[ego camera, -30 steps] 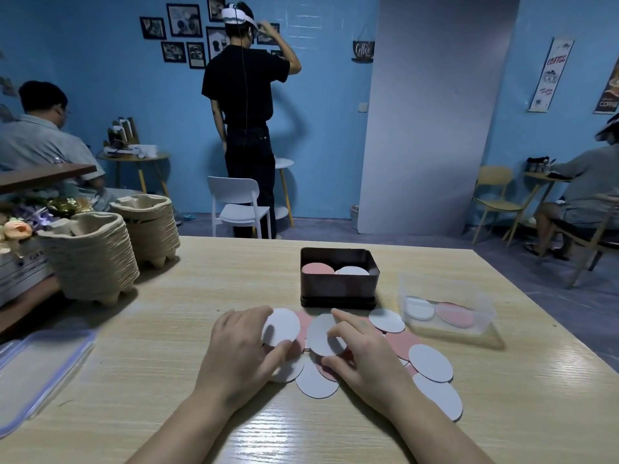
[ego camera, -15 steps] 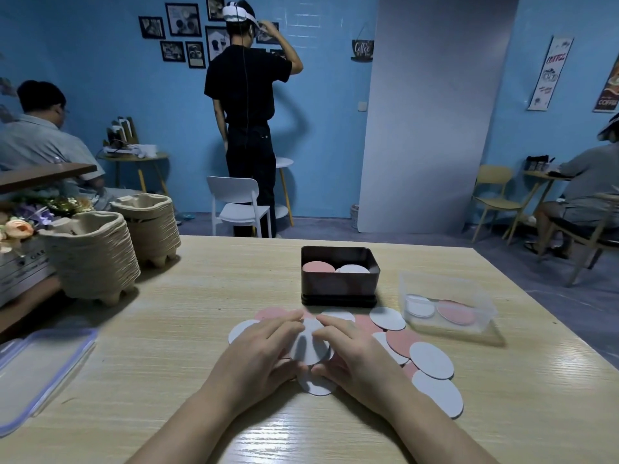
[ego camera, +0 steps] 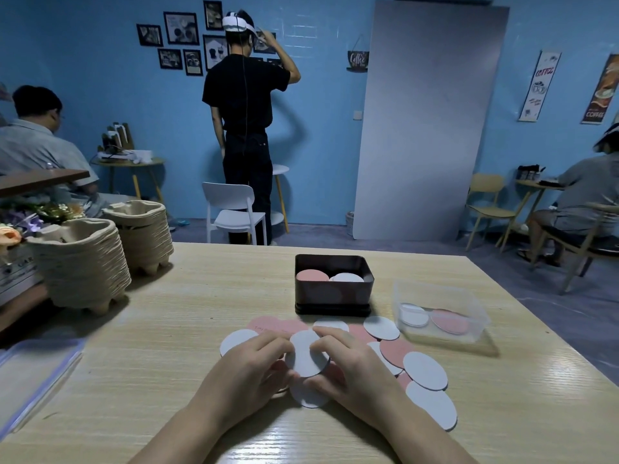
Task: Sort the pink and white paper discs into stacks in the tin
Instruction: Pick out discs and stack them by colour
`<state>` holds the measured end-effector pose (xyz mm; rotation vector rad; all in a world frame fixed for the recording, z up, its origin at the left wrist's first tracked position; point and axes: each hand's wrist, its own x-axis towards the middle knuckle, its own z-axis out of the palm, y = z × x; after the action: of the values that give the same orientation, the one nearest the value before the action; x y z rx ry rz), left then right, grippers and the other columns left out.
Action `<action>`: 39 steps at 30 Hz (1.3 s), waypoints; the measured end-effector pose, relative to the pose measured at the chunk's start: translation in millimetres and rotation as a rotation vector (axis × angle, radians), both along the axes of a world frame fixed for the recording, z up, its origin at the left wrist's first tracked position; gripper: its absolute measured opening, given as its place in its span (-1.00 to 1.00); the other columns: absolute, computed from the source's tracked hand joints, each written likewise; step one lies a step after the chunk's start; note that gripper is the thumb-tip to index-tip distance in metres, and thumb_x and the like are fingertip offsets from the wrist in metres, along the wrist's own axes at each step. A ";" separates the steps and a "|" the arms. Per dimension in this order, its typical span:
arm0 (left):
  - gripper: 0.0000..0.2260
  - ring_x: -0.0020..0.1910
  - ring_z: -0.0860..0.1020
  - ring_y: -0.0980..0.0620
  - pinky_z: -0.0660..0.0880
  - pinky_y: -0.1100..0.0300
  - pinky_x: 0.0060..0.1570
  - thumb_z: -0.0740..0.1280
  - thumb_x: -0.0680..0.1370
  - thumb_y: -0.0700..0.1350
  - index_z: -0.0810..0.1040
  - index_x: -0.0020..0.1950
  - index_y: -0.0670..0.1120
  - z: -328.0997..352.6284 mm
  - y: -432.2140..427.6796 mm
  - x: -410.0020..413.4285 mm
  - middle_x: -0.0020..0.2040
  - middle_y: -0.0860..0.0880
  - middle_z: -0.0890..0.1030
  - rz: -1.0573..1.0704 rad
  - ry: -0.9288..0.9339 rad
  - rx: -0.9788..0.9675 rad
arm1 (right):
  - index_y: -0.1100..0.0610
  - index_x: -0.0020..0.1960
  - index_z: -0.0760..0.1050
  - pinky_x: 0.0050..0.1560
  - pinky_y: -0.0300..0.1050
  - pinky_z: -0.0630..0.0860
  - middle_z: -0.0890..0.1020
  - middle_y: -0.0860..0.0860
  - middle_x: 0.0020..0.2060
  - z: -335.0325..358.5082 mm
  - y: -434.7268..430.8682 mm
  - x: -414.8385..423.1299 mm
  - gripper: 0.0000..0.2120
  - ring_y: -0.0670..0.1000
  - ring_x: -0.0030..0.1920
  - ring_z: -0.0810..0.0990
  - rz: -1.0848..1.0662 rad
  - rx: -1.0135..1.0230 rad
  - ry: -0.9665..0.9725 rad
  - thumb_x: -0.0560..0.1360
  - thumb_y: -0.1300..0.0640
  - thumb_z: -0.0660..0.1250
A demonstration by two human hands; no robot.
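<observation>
A dark rectangular tin [ego camera: 333, 298] stands mid-table, holding a pink stack [ego camera: 311, 275] on its left and a white stack [ego camera: 348, 278] on its right. In front of it, several pink and white paper discs lie scattered and overlapping, such as a white one [ego camera: 424, 370] and a pink one [ego camera: 396, 351]. My left hand [ego camera: 249, 371] and my right hand [ego camera: 356, 365] meet over the pile, both pinching a small bunch of white discs [ego camera: 306, 354] held tilted just above the table. More discs are hidden under my hands.
A clear plastic box [ego camera: 442, 316] with a white and a pink disc sits right of the tin. Two stacks of pulp trays [ego camera: 83, 262] stand at the left, a clear lid [ego camera: 30, 373] near the left edge. People and chairs are beyond the table.
My hands came together at the pile's middle and gathered white discs into one bunch held between them; a white disc and pink discs at the left are now uncovered.
</observation>
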<state>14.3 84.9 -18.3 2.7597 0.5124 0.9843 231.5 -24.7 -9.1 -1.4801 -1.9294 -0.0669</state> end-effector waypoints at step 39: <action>-0.41 0.40 0.32 0.16 0.21 0.13 0.41 0.21 0.51 0.38 0.36 0.47 0.16 11.6 11.9 -23.8 0.40 0.24 0.43 0.229 0.273 -0.058 | -0.03 -0.07 0.42 0.00 -0.11 0.54 0.51 -0.18 0.31 1.6 7.6 8.9 -0.65 -0.10 0.20 0.50 -0.105 -0.044 -0.083 0.40 -0.25 0.43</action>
<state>-9.5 96.8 -6.7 2.8427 0.9001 0.6198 240.4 -17.0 -7.5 -1.6304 -1.9280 -0.1358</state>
